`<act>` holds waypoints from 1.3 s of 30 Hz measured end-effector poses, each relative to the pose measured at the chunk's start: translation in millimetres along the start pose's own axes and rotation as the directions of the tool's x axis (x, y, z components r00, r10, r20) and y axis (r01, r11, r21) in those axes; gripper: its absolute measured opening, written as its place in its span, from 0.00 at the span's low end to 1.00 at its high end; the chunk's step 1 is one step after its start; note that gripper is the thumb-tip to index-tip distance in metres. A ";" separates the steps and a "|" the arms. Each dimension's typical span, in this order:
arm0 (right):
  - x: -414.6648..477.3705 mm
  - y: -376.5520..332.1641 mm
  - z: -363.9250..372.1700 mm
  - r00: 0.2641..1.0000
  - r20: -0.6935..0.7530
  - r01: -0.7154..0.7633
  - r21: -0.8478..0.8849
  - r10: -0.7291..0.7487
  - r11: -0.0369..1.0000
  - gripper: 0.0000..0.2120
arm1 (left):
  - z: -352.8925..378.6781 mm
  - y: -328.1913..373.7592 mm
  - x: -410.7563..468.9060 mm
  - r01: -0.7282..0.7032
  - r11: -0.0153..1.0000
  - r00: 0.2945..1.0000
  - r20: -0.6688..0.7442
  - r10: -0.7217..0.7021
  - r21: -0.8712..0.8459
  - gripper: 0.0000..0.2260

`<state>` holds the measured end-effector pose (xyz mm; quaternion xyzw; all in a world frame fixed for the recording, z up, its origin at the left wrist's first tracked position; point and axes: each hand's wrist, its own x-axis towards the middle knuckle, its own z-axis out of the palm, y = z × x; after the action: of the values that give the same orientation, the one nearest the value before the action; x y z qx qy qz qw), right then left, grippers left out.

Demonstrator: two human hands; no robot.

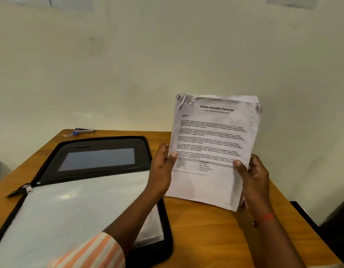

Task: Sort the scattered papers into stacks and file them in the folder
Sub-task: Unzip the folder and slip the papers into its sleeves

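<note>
The stack of papers (pixel 215 147) stands nearly upright above the wooden table (pixel 206 225), long axis vertical, title at top, leaning slightly right. The left hand (pixel 162 171) and right hand (pixel 254 176) grip its 2 side edges. Its dog-eared corners could catch while sliding into the open zip folder (pixel 80 200) just left.

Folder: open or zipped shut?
Open. The folder lies spread flat on the table, black inner flap and clear sleeves exposed, zipper pull loose at its left edge.
</note>
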<state>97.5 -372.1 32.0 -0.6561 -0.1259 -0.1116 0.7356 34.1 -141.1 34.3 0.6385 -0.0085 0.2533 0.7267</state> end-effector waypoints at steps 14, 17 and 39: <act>-28.2 -10.3 6.0 0.999 0.041 -0.017 0.078 0.014 0.997 0.13 | 25.3 8.5 -12.0 0.019 0.999 0.995 -0.098 -0.023 -0.041 0.09; -27.8 -17.1 5.5 1.000 0.024 -0.002 0.101 0.000 0.995 0.13 | 27.4 16.1 -9.5 -0.028 0.998 0.993 -0.113 0.022 -0.054 0.09; 5.2 -31.7 -7.0 0.759 0.494 -0.437 -0.096 0.424 0.894 0.22 | -104.8 80.1 41.5 0.009 0.619 0.815 0.352 -0.460 0.786 0.13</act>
<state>92.2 -382.7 62.7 -0.6641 -0.1601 0.2365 0.6910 7.3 -24.1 102.8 0.9189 -0.0123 -0.0519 0.3908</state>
